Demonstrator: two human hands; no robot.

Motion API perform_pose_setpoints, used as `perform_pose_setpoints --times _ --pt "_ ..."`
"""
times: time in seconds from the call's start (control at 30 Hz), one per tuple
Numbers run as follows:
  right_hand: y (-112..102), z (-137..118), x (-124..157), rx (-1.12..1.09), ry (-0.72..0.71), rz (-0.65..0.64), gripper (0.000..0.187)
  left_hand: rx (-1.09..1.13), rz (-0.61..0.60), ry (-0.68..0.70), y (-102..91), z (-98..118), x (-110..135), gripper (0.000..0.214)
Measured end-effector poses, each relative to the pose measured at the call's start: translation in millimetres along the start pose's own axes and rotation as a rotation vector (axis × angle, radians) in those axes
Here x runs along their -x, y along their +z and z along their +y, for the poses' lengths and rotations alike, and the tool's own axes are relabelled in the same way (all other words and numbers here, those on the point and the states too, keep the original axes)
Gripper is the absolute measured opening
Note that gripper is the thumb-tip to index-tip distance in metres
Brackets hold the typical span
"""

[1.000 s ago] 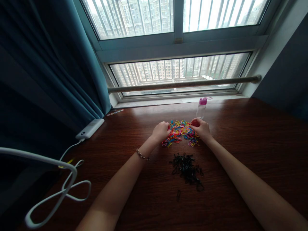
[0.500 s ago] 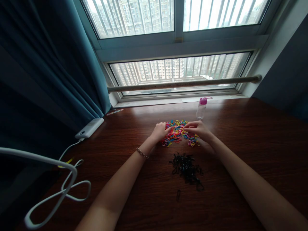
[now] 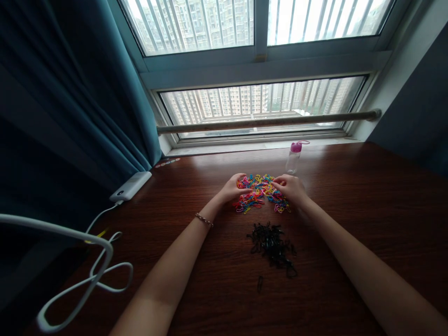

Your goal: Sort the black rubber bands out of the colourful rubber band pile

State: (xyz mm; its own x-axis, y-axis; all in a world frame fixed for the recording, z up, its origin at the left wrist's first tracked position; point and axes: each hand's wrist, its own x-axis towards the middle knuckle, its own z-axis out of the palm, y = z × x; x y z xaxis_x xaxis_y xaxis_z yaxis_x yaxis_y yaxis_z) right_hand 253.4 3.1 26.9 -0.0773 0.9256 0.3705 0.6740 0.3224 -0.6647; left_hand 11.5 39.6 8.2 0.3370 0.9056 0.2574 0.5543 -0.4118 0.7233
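A loose pile of small multicoloured wire-like loops (image 3: pixel 257 192), perhaps clips or pins, lies on the dark wooden table. At its left edge is my left hand (image 3: pixel 231 187), thumb and fingers spread apart around some of the loops. My right hand (image 3: pixel 291 187) is at the right edge of the pile, fingertips pinched together; whatever they hold is too small to make out. Nearer to me sits a heap of similar black loops (image 3: pixel 271 243). One black loop (image 3: pixel 259 283) lies apart in front of that heap.
A clear bottle with a pink cap (image 3: pixel 293 158) stands behind my right hand. To the left, a white power bank (image 3: pixel 131 185) with a white cable (image 3: pixel 75 228) rests by the blue curtain (image 3: pixel 115 102). A rail (image 3: pixel 262 123) crosses the window beyond the table.
My left hand has shifted slightly left and its fingers have spread. My right hand has drawn a little to the right, its fingertips curled closer together.
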Motion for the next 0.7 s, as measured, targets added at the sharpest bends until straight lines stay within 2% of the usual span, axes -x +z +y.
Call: perform_pose_setpoints --times 0.03,0.1,0.17,0.27,0.37,0.43,0.57,0.7 --pt "1.7 5.1 0.3 0.139 -0.016 0.064 0.030 0.002 -0.047 0.032 1.5 1.8 1.4 0.076" --pt "6.4 12.1 3.2 0.309 -0.040 0.090 0.036 0.000 -0.114 0.077 5.2 6.2 4.2 0.080" --pt "12.8 15.1 7.0 0.358 -0.073 0.038 0.042 -0.007 -0.130 0.106 9.1 11.1 6.3 0.072" --pt "21.8 14.5 9.6 0.325 -0.149 -0.049 0.034 -0.013 -0.137 0.151 14.3 18.5 7.7 0.049" --pt "25.0 12.5 7.8 0.190 -0.167 -0.058 0.019 -0.003 -0.138 0.180 17.3 24.8 8.7 0.031" --pt "23.3 11.9 5.3 0.078 -0.132 0.003 0.015 0.012 -0.111 0.199 17.4 27.4 9.1 0.026" --pt "15.4 12.7 -0.3 -0.150 0.051 0.142 0.024 0.040 0.034 0.173 13.5 27.0 7.7 0.029" --pt "9.6 13.0 -4.4 -0.494 0.200 0.186 0.032 0.093 0.198 0.074 9.3 22.4 4.6 0.031"
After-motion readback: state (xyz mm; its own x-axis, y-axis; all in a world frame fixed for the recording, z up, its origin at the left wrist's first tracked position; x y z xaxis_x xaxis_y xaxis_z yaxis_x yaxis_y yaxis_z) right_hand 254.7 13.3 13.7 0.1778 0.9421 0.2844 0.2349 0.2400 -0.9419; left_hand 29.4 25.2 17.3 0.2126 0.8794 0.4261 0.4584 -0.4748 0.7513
